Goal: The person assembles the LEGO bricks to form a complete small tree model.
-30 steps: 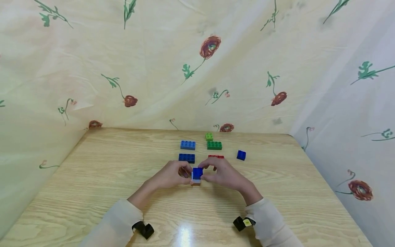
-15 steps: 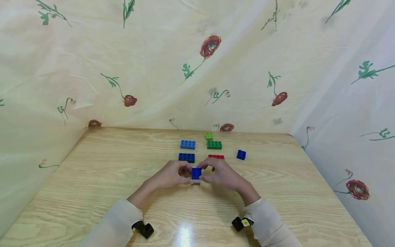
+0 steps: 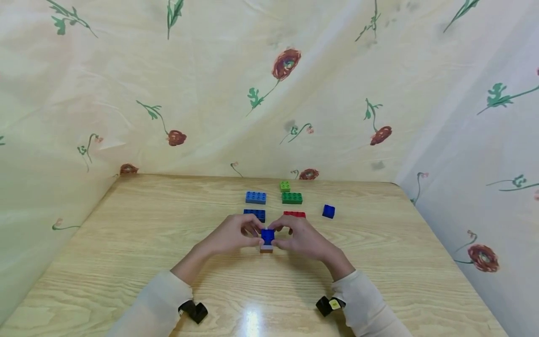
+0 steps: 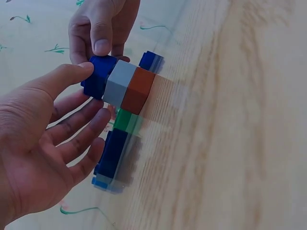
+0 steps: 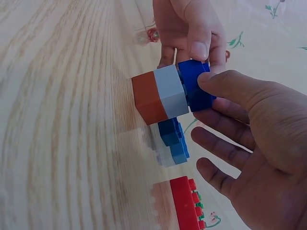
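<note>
A small blue brick (image 3: 267, 236) sits on top of a white brick (image 5: 171, 91), which rests on an orange-brown brick (image 5: 148, 98) standing on the table. In the right wrist view a thin gap with studs shows between blue and white. My left hand (image 3: 229, 234) pinches the blue brick from the left, its thumb on the near side; the other fingers are spread loosely in the left wrist view. From the right, my right hand (image 3: 303, 238) pinches the same brick between thumb and index finger. Neither hand appears to grip the two lower bricks.
Beyond the hands lie a dark blue brick (image 3: 254, 215), a light blue brick (image 3: 256, 197), a red brick (image 3: 294, 214), a green brick (image 3: 292, 198) and a lime brick (image 3: 285, 186). Another small blue brick (image 3: 329, 211) lies to the right. Flowered cloth (image 3: 210, 93) hangs behind the table.
My left fingers have moved up from beside the white brick to the blue one. The blue brick has shifted slightly left, in line with the bricks under it. The right hand stays on it.
</note>
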### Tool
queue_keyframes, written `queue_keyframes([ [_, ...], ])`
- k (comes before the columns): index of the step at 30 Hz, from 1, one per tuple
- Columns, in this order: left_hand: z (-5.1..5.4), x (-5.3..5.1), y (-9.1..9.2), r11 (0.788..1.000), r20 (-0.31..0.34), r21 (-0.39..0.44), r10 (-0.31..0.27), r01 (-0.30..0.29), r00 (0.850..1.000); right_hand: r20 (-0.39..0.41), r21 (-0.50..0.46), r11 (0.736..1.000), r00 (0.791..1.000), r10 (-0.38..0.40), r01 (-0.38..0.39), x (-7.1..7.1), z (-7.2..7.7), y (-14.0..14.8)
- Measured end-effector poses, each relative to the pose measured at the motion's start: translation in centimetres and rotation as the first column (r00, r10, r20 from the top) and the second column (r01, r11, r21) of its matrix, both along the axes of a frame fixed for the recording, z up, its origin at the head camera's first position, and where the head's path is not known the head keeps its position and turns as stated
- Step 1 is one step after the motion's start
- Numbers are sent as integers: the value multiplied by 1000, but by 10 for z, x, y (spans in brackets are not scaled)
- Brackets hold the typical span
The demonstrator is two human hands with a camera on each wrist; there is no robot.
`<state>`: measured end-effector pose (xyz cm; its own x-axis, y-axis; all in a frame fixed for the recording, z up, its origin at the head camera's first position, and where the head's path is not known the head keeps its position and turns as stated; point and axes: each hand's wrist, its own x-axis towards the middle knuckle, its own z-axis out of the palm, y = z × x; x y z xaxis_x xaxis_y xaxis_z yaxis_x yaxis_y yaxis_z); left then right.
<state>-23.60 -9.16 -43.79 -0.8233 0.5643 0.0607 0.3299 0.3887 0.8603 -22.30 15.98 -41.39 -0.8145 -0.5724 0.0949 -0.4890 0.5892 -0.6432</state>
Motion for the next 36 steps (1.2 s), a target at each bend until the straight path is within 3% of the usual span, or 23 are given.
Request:
queue_keyframes([
  [36,0,3,1,1000,12,10,-12,12,1000,6,-25,999,1000,-24,24,0,-8,1],
])
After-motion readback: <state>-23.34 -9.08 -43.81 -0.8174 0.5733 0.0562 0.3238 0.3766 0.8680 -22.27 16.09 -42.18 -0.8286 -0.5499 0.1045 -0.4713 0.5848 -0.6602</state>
